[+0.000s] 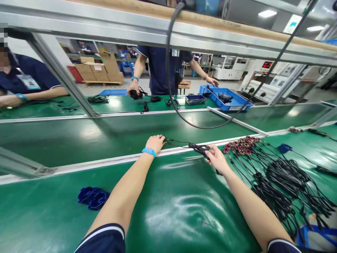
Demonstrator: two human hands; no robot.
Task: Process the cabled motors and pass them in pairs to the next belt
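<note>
A bundled black cable stretches between my two hands, above the white rail at the mat's far edge. My right hand is closed round the coiled part of it. My left hand, with a blue band at the wrist, pinches the thin wire ends, whose small tips are mostly hidden by the fingers. Right of my right hand lies a pile of round copper-and-red parts, joined by wires to bundles of black cables on the green mat.
Dark blue plastic pieces lie left of my left forearm. A metal frame and a hanging black cable stand ahead. Across the belt, a person handles black parts near a blue bin; another person sits at left.
</note>
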